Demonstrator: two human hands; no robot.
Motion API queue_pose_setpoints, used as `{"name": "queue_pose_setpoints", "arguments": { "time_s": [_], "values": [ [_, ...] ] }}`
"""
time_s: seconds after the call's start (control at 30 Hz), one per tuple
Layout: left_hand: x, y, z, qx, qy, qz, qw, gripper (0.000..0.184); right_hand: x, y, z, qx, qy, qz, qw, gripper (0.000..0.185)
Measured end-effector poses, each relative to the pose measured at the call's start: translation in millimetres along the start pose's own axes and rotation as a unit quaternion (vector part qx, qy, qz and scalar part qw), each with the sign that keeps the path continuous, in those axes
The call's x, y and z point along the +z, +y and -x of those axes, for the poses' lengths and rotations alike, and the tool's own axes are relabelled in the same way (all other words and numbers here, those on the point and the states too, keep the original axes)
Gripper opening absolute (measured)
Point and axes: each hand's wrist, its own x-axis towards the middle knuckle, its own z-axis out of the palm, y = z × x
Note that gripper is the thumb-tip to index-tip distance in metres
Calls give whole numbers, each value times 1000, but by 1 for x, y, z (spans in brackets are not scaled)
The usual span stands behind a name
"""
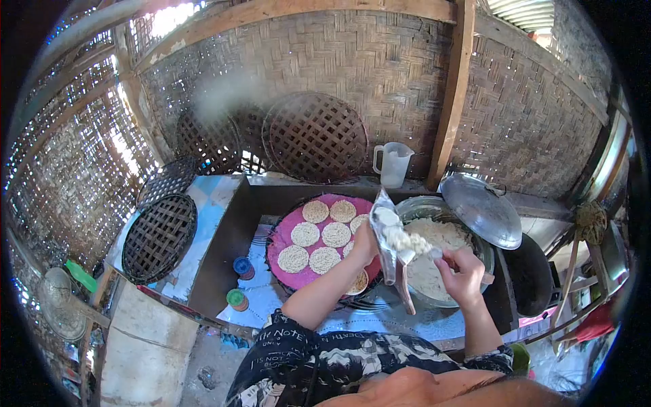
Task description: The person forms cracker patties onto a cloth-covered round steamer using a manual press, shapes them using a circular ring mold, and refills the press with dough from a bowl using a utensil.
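My left hand point(365, 244) is closed around a metal press point(384, 261) with a wooden handle, held between the pink tray and the pot. My right hand point(462, 275) grips a utensil, mostly hidden, at a lump of pale dough point(407, 241) by the top of the press. Below and behind, a large metal pot point(489, 254) holds more pale dough. On the left, a round tray with a pink lining point(293, 224) carries several flat round cakes of dough strands point(336, 234); my left forearm covers part of it.
A clear pitcher point(395, 165) stands by the woven wall. A metal lid point(481, 210) leans over the pot beside a dark pan point(527, 275). Two small jars, blue-topped point(243, 267) and green-topped point(237, 299), stand left of the tray. Woven baskets point(160, 239) lie farther left.
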Motion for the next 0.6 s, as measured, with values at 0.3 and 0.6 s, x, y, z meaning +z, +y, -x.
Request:
{"name": "queue_pose_setpoints", "arguments": {
  "time_s": [0.3,0.6],
  "values": [
    [40,0,12,77,-29,-121,989,36,15,8,-14,-22,93,39,995,12],
    [-29,18,-2,78,-117,47,989,17,-30,47,6,167,-58,78,981,17]
  ]
}}
